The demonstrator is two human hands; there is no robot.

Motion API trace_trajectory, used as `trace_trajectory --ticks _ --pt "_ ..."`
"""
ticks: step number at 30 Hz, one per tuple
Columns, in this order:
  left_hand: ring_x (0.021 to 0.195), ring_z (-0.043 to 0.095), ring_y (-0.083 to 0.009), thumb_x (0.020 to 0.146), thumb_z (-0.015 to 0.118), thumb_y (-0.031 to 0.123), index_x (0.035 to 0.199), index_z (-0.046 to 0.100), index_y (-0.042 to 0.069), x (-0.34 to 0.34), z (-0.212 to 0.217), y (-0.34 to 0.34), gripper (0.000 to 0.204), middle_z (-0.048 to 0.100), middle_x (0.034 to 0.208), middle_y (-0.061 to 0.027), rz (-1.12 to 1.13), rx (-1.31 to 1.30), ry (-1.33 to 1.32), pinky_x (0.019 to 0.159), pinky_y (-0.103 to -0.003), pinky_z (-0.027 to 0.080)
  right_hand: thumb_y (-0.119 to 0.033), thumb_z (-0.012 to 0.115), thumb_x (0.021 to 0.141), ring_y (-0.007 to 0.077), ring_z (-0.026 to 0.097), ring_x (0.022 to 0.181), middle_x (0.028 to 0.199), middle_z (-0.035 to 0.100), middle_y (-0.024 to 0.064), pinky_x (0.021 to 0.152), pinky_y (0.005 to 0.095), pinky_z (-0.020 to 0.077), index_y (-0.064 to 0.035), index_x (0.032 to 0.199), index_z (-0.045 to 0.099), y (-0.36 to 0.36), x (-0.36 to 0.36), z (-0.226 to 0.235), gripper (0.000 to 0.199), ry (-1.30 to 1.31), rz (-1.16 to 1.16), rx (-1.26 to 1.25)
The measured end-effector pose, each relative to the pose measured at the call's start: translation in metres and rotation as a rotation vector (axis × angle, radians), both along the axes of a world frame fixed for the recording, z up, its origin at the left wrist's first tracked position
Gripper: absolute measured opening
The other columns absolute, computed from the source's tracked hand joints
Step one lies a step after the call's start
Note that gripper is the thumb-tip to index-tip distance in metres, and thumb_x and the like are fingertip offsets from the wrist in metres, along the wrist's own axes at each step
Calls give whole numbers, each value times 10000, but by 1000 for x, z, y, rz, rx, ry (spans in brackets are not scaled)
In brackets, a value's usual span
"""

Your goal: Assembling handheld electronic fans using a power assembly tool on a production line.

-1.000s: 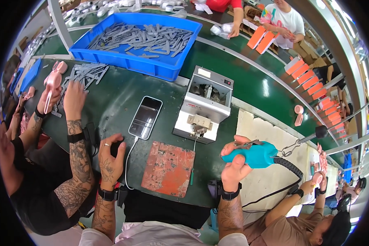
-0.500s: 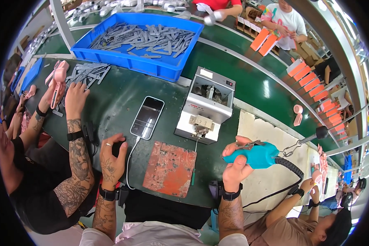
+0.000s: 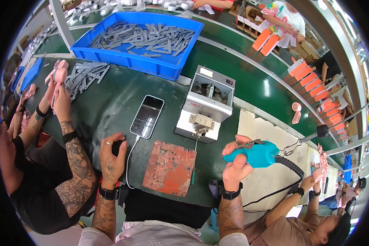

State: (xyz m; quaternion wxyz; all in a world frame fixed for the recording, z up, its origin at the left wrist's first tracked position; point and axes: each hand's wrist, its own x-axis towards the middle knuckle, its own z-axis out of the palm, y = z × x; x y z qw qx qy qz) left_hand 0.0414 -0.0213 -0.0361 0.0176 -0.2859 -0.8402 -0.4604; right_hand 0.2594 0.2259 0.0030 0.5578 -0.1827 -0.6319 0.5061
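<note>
My right hand [image 3: 235,166] is wrapped round a teal electric screwdriver [image 3: 256,155], held level above the right part of the bench. A metal lever lies along its top. A hook and a black coiled cable join its right end. My left hand [image 3: 112,160] rests at the bench's near edge, thumb and fingers curved and apart; the dark patch between them is hard to make out. Between my hands lies a worn red mat [image 3: 170,168]. Behind it stands a grey metal screw feeder [image 3: 205,106] with loose screws inside.
A phone [image 3: 147,117] with a white cable lies left of the feeder. At the back a blue tray [image 3: 127,63] holds many grey strips, with more strips [image 3: 86,78] in a pile. A co-worker at left holds a pink handheld device [image 3: 60,74]. Orange boxes [image 3: 307,80] line the conveyor.
The left co-worker's hand has moved from the pile of strips to the pink device. People across the conveyor have shifted. My hands and the screwdriver have barely moved.
</note>
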Motion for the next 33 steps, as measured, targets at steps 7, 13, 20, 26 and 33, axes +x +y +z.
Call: trace_trajectory --ticks 7,13,20,26,33 --pt "1040 650 -291 931 693 82 1193 677 24 4 -1 2 269 698 1060 -126 7 9 13 945 -383 503 -647 691 918 172 573 649 741 596 69 571 310 478 71 1235 537 0 1 -1 800 -19 -23 -9" --pt "1013 655 -293 926 689 77 1178 680 18 -3 2 -2 259 692 1044 -127 4 4 16 933 -379 498 -710 651 908 172 552 587 685 563 64 544 311 464 63 1217 539 -3 -4 3 840 -13 -97 12" --pt "1011 647 -293 924 685 79 1185 680 10 -6 0 2 269 700 1044 -125 -1 -22 -10 935 -377 493 -731 619 915 179 528 571 677 539 64 534 307 437 56 1212 539 -4 -6 0 845 -46 -93 34" --pt "1011 648 -291 927 682 85 1175 685 9 -4 1 1 259 698 1044 -127 -1 -34 -24 940 -375 490 -728 633 907 180 527 570 684 537 62 525 308 430 49 1211 540 -9 -7 3 840 -45 -56 27" --pt "1007 653 -283 938 678 90 1166 689 7 -4 0 1 244 694 1038 -128 1 -35 -14 948 -377 491 -706 667 897 182 538 575 693 550 69 523 319 451 50 1206 543 -9 -6 4 826 -29 -29 2"
